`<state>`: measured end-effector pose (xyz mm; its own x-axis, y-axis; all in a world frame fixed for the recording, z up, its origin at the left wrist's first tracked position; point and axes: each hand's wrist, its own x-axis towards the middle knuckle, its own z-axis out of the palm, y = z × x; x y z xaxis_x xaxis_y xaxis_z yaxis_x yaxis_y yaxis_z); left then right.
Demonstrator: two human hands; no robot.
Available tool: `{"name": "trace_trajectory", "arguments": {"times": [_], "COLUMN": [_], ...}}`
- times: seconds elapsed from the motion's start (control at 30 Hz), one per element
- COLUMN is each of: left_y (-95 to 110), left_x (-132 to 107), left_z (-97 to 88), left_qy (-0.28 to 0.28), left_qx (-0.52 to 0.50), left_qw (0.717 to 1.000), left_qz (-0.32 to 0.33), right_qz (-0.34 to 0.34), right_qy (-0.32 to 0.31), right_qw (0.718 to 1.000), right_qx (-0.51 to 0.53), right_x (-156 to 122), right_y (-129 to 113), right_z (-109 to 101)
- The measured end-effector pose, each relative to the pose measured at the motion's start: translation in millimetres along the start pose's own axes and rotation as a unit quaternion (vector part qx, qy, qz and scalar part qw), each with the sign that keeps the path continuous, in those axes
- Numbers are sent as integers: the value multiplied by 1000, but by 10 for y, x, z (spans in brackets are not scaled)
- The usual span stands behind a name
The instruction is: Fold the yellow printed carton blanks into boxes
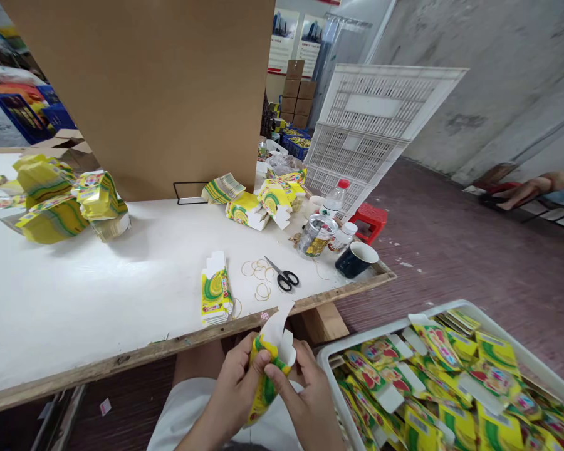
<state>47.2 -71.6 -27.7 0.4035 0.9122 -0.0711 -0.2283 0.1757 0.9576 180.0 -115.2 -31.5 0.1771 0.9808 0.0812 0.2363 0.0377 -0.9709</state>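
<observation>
Over my lap, just off the table's front edge, I hold a yellow and green printed carton (269,369) with white flaps standing up at its top. My left hand (239,382) is wrapped round its left side, thumb on the front. From the right, my right hand (305,391) grips the carton near its upper end, with the thumb pressed on the printed face. On the table beyond lies a small stack of flat cartons (215,291). Several rubber bands (262,290) and black-handled scissors (286,277) lie to the right of that stack.
A white crate (326,360) full of folded cartons stands at my right. Near the table's right end are a dark mug (355,262), a clear jar (316,237) and bottles. Bundled cartons (51,207) lie at the left. A big cardboard sheet (169,94) stands at the back.
</observation>
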Motion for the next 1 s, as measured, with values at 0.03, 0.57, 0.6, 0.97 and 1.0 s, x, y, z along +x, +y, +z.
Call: {"name": "trace_trajectory", "arguments": {"times": [0.03, 0.57, 0.6, 0.97, 1.0], "left_y": [1, 3, 6, -40, -52], "left_x": [8, -16, -14, 61, 73], "left_z": [2, -136, -134, -73, -76], "left_qy": [6, -69, -68, -53, -34], "left_qx": [1, 28, 36, 29, 29], "left_qw": [1000, 996, 996, 998, 999], "left_qz": [2, -40, -35, -6, 2], "right_qz": [-3, -21, -11, 103, 96], "right_qy": [-7, -42, -45, 25, 28], "right_qw": [1000, 999, 999, 991, 993], "right_qx": [6, 4, 18, 83, 70], "right_x": [4, 188, 194, 183, 182], "right_y": [0, -6, -1, 47, 43], "right_z": [-14, -148, -145, -22, -18]}}
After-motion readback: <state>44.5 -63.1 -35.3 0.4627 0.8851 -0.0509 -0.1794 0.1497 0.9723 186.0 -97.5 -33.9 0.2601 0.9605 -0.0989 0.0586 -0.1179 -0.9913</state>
